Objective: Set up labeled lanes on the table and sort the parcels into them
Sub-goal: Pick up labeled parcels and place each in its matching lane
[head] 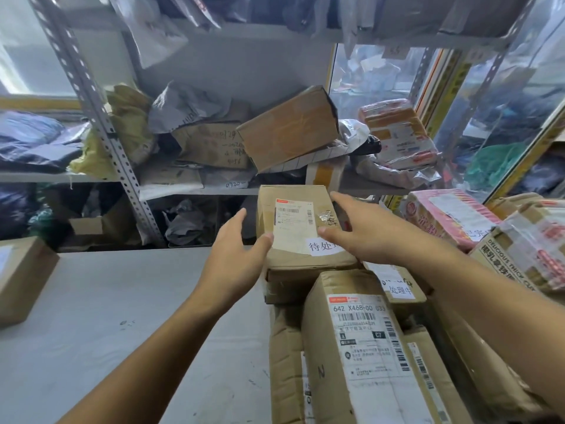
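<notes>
The grey table (122,301) lay bare across its left and middle, with one brown box (21,280) at its left edge. Parcels crowded the right side, and the shelving (122,166) stood close behind the far edge. The top parcel (301,228) sat on that stack (a white slip (324,246) with handwriting lay on its near face). The left hand (234,249) touched its left side, fingers straight and spread. The right hand (360,231) reached over its right corner, fingers loosely extended, thumb on the top.

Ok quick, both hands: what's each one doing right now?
Left hand: open, thumb tip touching the near left edge of the top brown parcel.
Right hand: open, fingers spread over that parcel's right side, no clear grip.
</notes>
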A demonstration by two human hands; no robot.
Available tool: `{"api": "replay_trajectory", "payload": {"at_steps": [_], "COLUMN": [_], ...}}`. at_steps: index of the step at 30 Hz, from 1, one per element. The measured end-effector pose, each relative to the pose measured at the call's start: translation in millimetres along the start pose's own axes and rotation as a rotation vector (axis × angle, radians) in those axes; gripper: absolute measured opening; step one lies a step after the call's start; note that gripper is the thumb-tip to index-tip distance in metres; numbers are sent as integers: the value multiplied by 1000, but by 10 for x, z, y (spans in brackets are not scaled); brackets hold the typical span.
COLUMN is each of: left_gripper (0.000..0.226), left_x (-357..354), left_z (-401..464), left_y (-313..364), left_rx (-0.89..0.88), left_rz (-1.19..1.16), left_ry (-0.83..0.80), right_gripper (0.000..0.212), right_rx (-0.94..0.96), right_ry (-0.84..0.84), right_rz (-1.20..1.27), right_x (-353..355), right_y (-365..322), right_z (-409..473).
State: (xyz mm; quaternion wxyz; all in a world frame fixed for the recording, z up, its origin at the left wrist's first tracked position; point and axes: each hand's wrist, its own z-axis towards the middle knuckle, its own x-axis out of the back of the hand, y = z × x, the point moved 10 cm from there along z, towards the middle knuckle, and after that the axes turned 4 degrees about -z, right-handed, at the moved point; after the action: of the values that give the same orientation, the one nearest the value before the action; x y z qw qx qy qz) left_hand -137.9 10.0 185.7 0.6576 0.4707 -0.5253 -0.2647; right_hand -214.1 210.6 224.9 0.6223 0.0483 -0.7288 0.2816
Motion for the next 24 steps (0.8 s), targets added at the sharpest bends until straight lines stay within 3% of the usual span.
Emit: {"api": "replay_trajectory", "payload": {"at_steps": [4,9,24], "left_gripper": [65,62,55], "left_x": [435,1107,3527], "left_z": [2,14,64], "left_y": [5,-240,-1757], "left_rx": [-117,-175,18], "left_rz": [47,26,94], "left_ry": [72,105,338], "right_gripper": [77,78,75], "right_rx": [63,183,428], "right_ry": [30,32,-119], "right_rz": [-105,-200,-171], "right_x": [139,57,-1315], "right_y": [-629,-1603,-4081], "right_z": [-67,-50,841]}}
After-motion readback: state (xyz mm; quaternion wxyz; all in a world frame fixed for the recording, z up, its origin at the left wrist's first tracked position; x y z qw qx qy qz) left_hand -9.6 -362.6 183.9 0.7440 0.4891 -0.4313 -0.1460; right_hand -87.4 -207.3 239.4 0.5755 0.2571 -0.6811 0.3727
